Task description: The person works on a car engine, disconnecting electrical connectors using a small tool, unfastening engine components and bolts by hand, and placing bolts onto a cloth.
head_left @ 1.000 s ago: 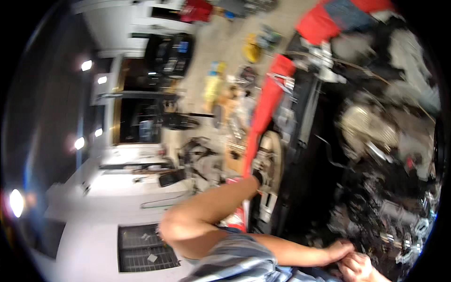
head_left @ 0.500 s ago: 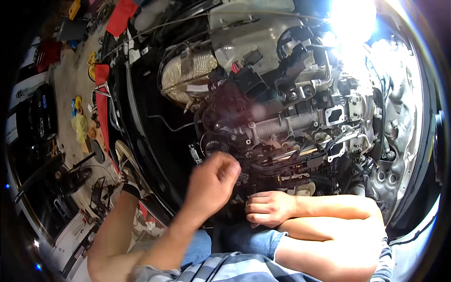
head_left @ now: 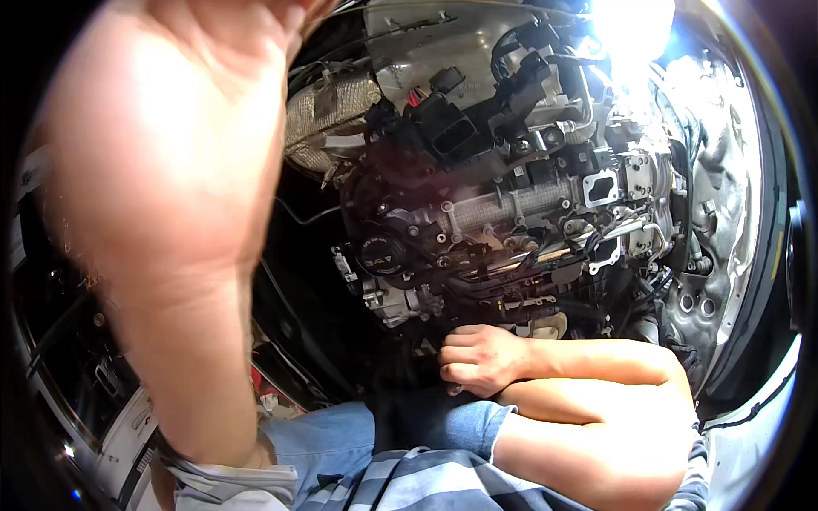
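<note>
My left hand (head_left: 170,145) is lifted close to the camera and fills the upper left. Its fingers run past the top edge, so I cannot see whether they hold anything. Beside the front of an uncovered car engine (head_left: 511,217), my right hand (head_left: 483,361) rests low with its fingers curled in. What lies inside that grip, if anything, is hidden. Up and left of the right hand are a black round cap (head_left: 385,255) and a silver metal housing (head_left: 392,302) on the engine.
A glaring work lamp (head_left: 632,30) shines at the upper right. Gold quilted heat shielding (head_left: 332,111) lies at the engine's upper left. My bent bare leg (head_left: 596,434) is near the right forearm. A crumpled silver panel (head_left: 724,170) borders the bay's right side.
My left hand has swung up and left from the engine's front toward the camera, uncovering the black cap and silver housing. My right hand has stayed nearly in place.
</note>
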